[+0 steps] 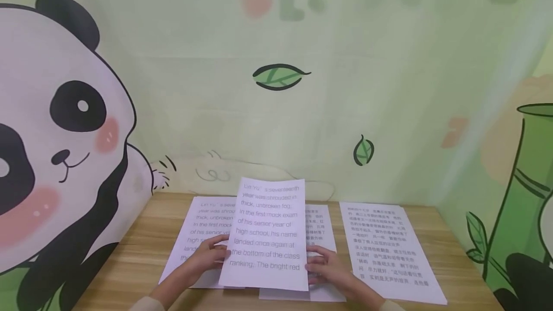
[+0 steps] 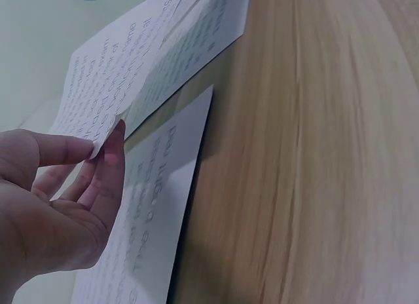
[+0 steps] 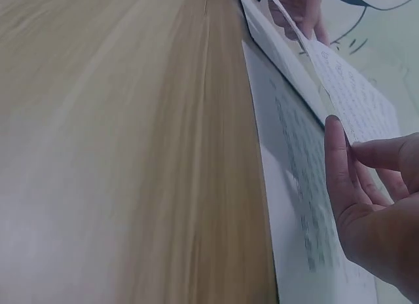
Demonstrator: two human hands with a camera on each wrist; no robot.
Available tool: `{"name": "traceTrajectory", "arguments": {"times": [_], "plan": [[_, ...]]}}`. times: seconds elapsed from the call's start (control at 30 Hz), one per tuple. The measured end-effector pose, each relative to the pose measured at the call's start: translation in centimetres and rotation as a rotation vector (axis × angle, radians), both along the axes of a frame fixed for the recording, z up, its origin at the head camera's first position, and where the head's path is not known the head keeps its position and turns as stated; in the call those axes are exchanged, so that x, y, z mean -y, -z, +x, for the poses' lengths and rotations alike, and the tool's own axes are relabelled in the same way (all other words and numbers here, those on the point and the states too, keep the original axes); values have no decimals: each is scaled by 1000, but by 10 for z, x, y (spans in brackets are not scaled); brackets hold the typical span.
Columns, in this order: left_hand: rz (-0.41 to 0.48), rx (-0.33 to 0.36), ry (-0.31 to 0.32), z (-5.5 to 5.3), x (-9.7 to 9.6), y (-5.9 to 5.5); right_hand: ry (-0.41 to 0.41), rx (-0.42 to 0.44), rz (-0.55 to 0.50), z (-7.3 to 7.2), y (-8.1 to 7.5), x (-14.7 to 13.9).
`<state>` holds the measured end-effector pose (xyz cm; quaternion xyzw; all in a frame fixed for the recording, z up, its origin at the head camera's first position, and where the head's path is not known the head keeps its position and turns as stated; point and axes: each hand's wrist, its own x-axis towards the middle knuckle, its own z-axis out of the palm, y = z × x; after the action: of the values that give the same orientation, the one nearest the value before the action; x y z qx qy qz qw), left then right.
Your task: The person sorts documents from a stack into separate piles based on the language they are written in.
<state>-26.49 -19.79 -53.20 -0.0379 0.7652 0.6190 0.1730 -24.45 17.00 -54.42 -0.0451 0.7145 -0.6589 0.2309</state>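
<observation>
A printed sheet of paper [image 1: 268, 234] with large English text is held up, tilted, above the table. My left hand [image 1: 211, 256] pinches its left edge between thumb and fingers, as the left wrist view shows the hand [image 2: 59, 212] on the paper's edge. At the opposite edge, my right hand [image 1: 326, 268] pinches the paper, thumb on the printed face and fingers behind. Behind and left of it lies an English-text sheet [image 1: 205, 234], partly covered. A sheet with Chinese text [image 1: 321, 234] lies under the held page, mostly hidden by it.
Another Chinese-text sheet [image 1: 389, 248] lies at the right of the wooden table [image 1: 125, 258]. Behind the table's back edge hangs a pale green backdrop [image 1: 194, 100] printed with a panda, leaves and bamboo.
</observation>
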Motion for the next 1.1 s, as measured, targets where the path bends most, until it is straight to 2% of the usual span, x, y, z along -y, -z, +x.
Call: {"name": "traceTrajectory", "arguments": {"times": [0.27,0.4,0.53,0.87,1.1], "plan": [[56,-17,149,-2,48,1,-14,-5,-29,-10,-1,34],[57,-15,149,1,67,2,-21,-9,-55,-12,0,50],[28,-4,105,0,81,1,-25,-13,-74,-15,1,66],[-32,24,49,-4,107,-9,-23,-39,-113,-25,1,99],[-28,-9,62,-5,123,-6,-32,-61,-122,-27,2,119]]}}
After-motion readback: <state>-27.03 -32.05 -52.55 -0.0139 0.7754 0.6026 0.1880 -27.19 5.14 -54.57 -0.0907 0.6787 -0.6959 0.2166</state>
